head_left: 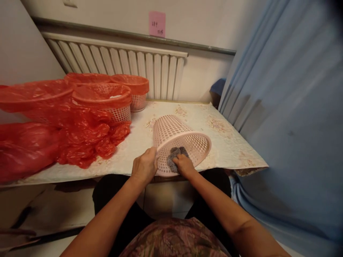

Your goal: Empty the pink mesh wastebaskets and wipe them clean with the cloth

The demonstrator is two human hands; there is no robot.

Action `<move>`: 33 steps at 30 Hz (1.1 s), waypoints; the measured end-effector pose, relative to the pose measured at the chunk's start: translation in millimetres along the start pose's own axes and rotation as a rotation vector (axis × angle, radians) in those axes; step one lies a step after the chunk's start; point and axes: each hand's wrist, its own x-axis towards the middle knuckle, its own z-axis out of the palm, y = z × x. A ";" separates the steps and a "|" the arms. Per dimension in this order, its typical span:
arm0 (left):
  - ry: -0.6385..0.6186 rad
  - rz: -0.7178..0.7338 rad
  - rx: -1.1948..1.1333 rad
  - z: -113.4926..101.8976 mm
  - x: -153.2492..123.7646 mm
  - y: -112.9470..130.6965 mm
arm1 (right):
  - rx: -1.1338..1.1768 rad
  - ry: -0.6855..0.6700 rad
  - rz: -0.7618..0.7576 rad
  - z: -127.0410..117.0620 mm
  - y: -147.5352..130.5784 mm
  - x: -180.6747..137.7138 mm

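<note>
A pale pink perforated plastic wastebasket (171, 125) lies on its side on the table, its mouth facing me. My left hand (145, 165) is closed on the left edge of its rim; the fingertips are partly hidden behind the rim. Inside the mouth, my right hand (184, 165) is closed around a grey cloth (173, 160). The cloth is bunched up near the lower inner wall of the basket. Whether it presses on the wall, I cannot tell.
Several wastebaskets lined with red plastic bags (103, 93) stand at the back left. Loose red bags (88, 137) are heaped before them. A floral cloth covers the table (235, 142). A radiator (120, 60) is behind, and a blue curtain (284, 107) hangs on the right.
</note>
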 end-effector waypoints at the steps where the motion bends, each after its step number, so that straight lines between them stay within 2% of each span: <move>1: -0.006 -0.004 0.007 -2.6 2.3 2.4 | 0.001 0.010 0.022 2.1 0.7 0.9; 3: 0.023 -0.012 -0.032 0.8 2.9 4.9 | 0.015 0.039 0.069 7.9 -0.9 2.9; 5: 0.075 -0.050 -0.146 16.2 -2.8 2.6 | 0.061 0.083 0.121 13.8 -4.1 4.5; 8: 0.083 -0.198 -0.408 56.2 -23.0 -5.6 | 0.164 0.146 0.188 19.4 -6.0 6.8; 10: 0.031 -0.319 -0.533 86.7 -40.7 -8.4 | 0.226 0.181 0.234 21.0 -5.4 10.0; 12: -0.003 -0.368 -0.646 112.4 -56.5 -6.3 | 0.283 0.214 0.291 22.3 -6.1 14.9; 15: 0.021 -0.372 -0.729 128.4 -68.0 0.8 | 0.364 0.239 0.335 24.5 -14.9 22.7; 18: 0.042 -0.283 -0.672 113.7 -62.7 2.4 | 0.438 0.256 0.297 25.6 -32.5 26.1; 22: 0.079 -0.141 -0.513 72.0 -44.2 -5.0 | 0.486 0.283 0.141 20.0 -50.1 22.3; 24: 0.109 -0.091 -0.429 53.6 -36.1 -8.9 | 0.405 0.227 0.022 14.2 -48.6 18.0; 27: 0.134 -0.051 -0.297 35.0 -28.1 -12.4 | 0.162 0.052 -0.075 2.9 -33.7 9.7; 29: 0.120 -0.019 -0.236 28.1 -25.0 -12.7 | 0.050 0.006 -0.047 -7.3 -20.5 4.1; 33: 0.098 0.011 -0.165 21.6 -18.6 -11.6 | 0.002 0.129 0.081 -37.1 -3.2 -8.0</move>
